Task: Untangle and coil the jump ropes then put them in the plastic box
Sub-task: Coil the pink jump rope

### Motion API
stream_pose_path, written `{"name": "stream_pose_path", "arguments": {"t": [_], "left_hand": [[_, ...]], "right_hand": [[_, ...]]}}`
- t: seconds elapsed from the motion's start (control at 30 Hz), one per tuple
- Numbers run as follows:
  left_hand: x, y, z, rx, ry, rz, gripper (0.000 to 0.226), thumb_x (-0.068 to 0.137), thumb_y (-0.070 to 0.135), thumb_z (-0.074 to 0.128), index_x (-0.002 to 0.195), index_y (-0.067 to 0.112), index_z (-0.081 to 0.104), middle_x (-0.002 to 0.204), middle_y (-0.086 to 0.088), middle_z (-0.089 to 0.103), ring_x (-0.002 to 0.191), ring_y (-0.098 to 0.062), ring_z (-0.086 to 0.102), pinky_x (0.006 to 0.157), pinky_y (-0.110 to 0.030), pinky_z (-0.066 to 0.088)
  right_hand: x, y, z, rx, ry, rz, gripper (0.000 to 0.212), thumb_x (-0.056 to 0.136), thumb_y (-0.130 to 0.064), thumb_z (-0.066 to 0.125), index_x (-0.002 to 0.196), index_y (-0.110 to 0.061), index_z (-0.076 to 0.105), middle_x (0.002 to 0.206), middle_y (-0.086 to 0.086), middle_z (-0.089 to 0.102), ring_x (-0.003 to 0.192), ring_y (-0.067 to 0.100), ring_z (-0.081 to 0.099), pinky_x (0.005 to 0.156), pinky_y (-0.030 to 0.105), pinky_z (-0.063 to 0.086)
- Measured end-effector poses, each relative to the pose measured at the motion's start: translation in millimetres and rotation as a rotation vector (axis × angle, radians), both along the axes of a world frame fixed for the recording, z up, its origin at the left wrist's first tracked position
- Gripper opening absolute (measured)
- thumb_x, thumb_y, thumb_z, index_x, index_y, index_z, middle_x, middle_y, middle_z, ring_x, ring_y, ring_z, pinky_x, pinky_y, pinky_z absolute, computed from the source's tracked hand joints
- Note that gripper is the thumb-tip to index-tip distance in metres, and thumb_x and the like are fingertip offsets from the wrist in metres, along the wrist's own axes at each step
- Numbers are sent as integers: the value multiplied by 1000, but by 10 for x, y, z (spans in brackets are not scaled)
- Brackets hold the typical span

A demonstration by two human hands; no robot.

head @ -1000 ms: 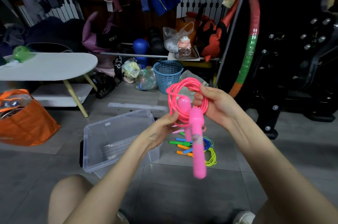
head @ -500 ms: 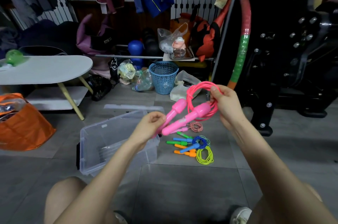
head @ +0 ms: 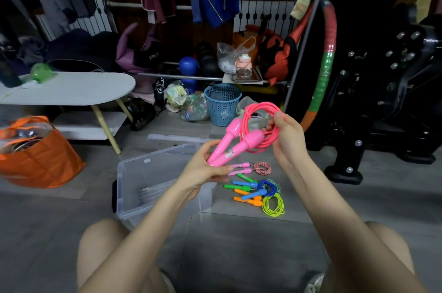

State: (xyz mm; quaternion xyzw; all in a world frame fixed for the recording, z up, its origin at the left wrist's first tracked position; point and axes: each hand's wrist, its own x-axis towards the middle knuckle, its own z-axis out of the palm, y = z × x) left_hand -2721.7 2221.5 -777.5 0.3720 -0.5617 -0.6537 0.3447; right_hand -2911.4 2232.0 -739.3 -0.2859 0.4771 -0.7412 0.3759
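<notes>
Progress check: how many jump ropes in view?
5: pink rope held up; on the floor by the box, small pink-handled, green-handled, blue-handled and orange-handled ropes. They overlap; more may hide.

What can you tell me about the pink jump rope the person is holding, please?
The pink jump rope looks like glossy plastic: two thick handles with bulbous heads and a thin cord wound into a coil of several loops. The left hand grips both handles side by side at their lower ends, heads tilted up to the right; the right hand holds the coil. One handle bears a pale patch. It is held in the air beside the clear plastic box.
</notes>
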Motion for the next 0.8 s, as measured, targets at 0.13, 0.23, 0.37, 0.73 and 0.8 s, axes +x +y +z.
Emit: {"name": "stream_pose_path", "arguments": {"t": [0.13, 0.23, 0.37, 0.73, 0.8], "left_hand": [[413, -88, -72, -3, -19, 37, 39, 78, -2, 67, 110, 20, 59, 84, 3, 65, 65, -2, 61, 50, -16, 44], [783, -253, -183, 3, -77, 38, 28, 82, 5, 65, 107, 17, 63, 84, 2, 65, 69, -1, 60, 51, -14, 38], [1092, -559, -391, 61, -103, 114, 21, 88, 0, 56, 100, 13, 66, 90, -7, 65, 71, -8, 57, 52, -15, 37], [1529, -1777, -1298, 539, 23, 347, 12, 91, 15, 54, 87, 10, 65, 75, -5, 65, 61, -13, 60, 48, -19, 49], [1599, -2001, -1581, 467, -84, 367, 15, 84, -2, 59, 87, 12, 63, 79, -4, 62, 58, -8, 60, 51, -19, 52]], "right_hand": [[183, 1, -203, 19, -91, 124, 19, 98, -7, 39, 87, -4, 55, 68, 5, 49, 56, 12, 46, 58, 21, 42], [300, -80, -375, 126, -95, 198, 17, 95, -3, 44, 84, -5, 57, 62, 4, 60, 50, 10, 56, 54, 22, 49], [524, -394, -634, 304, -3, 278, 15, 91, 0, 50, 82, -9, 58, 67, 7, 65, 53, 12, 63, 58, 30, 53], [1174, -1812, -1550, 306, 124, 350, 16, 87, 5, 54, 81, -10, 58, 62, -1, 65, 54, 2, 60, 60, 17, 50], [1290, -2072, -1848, 352, 130, 363, 19, 87, 6, 54, 79, -11, 57, 57, -4, 65, 53, 1, 60, 58, 15, 49]]}}
